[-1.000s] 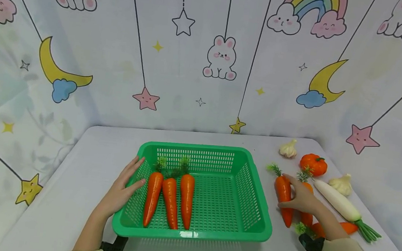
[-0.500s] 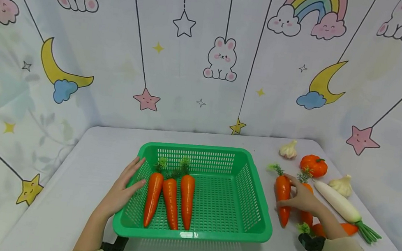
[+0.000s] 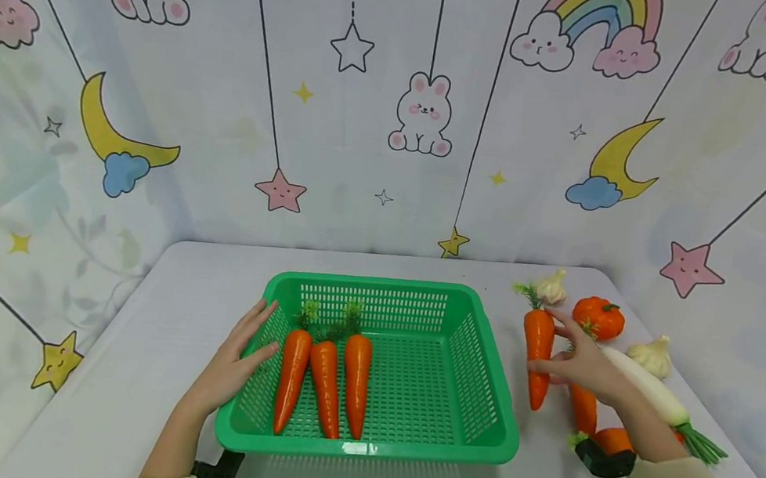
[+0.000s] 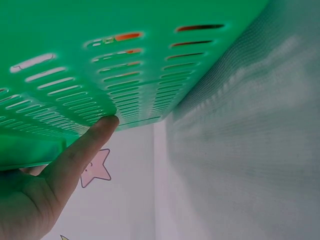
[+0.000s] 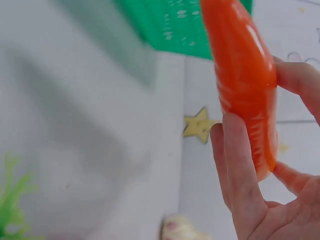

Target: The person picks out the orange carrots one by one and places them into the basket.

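In the head view, my left hand [image 3: 233, 368] lies against the left side of a green plastic basket [image 3: 366, 448], its fingers fairly straight. One finger [image 4: 92, 142] touches the slotted outer wall in the left wrist view. Three orange carrots [image 3: 354, 386] lie side by side in the left part of the basket. To the right of the basket, my right hand [image 3: 588, 365] holds another carrot [image 3: 537, 343] between thumb and fingers. The right wrist view shows this held carrot [image 5: 245, 65] raised off the table, with its leafy top out of sight.
Behind and beside my right hand lie a garlic bulb [image 3: 552, 287], a small orange pumpkin [image 3: 599, 317], a second garlic bulb [image 3: 651, 355], a white radish [image 3: 656, 392] and more carrots [image 3: 582, 408], partly covered by the hand and arm. A patterned cloth hangs around the white table [image 3: 208, 282].
My right hand has lifted the carrot off the table and moved it slightly away from me, so its leaves now overlap the far garlic. The left hand and basket stay put.
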A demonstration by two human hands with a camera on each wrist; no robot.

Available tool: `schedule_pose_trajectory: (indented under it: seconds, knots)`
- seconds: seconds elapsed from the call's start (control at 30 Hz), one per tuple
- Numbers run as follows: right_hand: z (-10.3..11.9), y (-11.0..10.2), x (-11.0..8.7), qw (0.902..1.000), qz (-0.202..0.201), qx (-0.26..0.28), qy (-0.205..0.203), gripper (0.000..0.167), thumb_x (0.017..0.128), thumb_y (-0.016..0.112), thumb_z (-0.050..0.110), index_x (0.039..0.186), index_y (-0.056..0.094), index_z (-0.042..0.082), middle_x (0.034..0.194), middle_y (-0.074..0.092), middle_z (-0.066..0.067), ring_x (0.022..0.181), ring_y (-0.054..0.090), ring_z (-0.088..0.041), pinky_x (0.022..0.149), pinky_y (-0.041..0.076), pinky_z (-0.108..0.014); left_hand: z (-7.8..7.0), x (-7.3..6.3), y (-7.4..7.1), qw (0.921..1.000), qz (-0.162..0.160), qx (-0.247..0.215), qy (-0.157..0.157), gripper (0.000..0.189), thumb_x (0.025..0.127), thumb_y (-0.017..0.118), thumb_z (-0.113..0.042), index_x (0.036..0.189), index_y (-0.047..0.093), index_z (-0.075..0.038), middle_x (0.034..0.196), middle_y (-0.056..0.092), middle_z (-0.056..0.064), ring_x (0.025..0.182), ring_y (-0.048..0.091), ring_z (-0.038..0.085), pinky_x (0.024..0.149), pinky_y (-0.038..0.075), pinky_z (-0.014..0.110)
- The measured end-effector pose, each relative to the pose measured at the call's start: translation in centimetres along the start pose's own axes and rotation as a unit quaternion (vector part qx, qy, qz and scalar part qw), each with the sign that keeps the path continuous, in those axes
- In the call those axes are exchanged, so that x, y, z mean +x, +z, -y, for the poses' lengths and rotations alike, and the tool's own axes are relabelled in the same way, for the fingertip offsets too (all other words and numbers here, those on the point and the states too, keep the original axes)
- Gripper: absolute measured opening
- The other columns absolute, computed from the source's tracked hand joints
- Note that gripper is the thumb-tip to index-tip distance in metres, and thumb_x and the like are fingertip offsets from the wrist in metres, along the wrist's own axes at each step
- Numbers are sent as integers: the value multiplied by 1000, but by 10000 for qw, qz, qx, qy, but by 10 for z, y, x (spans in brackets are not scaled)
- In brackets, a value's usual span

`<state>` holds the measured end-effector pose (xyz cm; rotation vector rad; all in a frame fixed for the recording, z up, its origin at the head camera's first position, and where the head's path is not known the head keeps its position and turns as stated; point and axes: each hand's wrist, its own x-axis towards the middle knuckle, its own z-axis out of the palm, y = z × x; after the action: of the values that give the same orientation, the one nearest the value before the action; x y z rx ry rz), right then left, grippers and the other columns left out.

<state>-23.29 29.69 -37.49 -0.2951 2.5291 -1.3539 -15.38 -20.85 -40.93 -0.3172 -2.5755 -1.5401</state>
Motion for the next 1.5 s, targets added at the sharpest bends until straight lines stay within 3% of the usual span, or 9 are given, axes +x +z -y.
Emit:
schedule_pose_trajectory:
  seconds: [0.13,0.3,0.63,1.07,1.2,1.5]
  knots:
    - [21,3,-2,9989,77,421,-175,93,81,71,19,148,6,22,144,11,-31,91,61,-29,68,54,-40,0,-1,0,10000,-6,-1,-27,58,94,52,-19,145,27,-15,151,10,12,136,7,39,94,13,71]
    - [47,11,-1,9964,186,747,-342,91,81,70,14,148,9,21,145,11,-28,87,63,-24,69,54,-41,2,1,0,10000,-6,31,-36,59,93,52,-19,145,26,-14,151,10,13,135,7,40,93,14,72]
    - [94,31,2,9937,474,763,-669,90,80,71,14,148,11,23,147,11,-25,78,64,-23,68,54,-41,5,0,1,10000,10,10,-37,58,94,51,-22,146,26,-15,152,9,12,136,5,39,94,12,72]
    - [124,65,20,9876,950,865,-906,92,77,74,14,147,16,24,145,15,-21,77,59,-27,66,53,-46,3,0,2,10000,8,5,29,58,94,51,-23,145,26,-15,152,9,12,136,5,39,94,13,72]
    - [126,79,26,9880,974,862,-834,95,74,76,14,147,15,23,144,16,-21,77,58,-27,66,52,-50,2,-1,3,10000,17,0,23,58,94,51,-22,145,26,-16,152,9,12,136,6,39,94,13,71]
    - [133,104,43,9881,1213,789,-522,99,71,79,13,147,16,24,143,19,-19,78,62,-26,63,54,-44,2,0,1,10000,11,37,8,57,94,51,-21,145,26,-15,152,9,11,136,6,39,94,13,71]
